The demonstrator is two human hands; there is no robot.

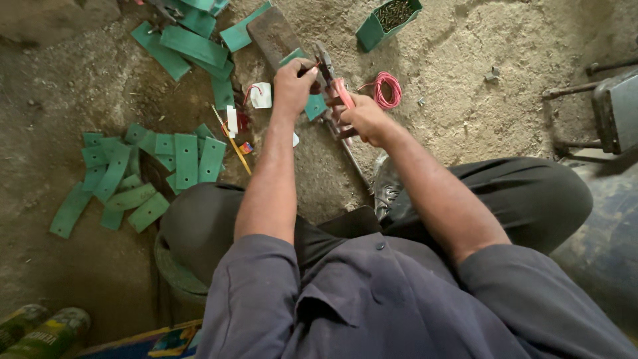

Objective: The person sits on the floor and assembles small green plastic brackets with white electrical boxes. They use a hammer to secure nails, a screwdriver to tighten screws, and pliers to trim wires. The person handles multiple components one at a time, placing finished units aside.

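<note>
- Fingers of the left hand point(292, 83) pinch a small green flat plastic piece point(315, 105) right at the tool's nose; a slip could nip them.
- Right hand point(362, 118) is closed around the red-handled metal hand tool point(334, 90); uneven squeezing might skew the piece on the sandy concrete floor point(458, 100).

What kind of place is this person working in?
Probably a small, rough workshop, with the work done sitting low over a bare dirt floor. Cut green strips lie scattered on it, a green box holds small metal pieces, and the right hand grips red-handled pliers beside the left hand.
</note>
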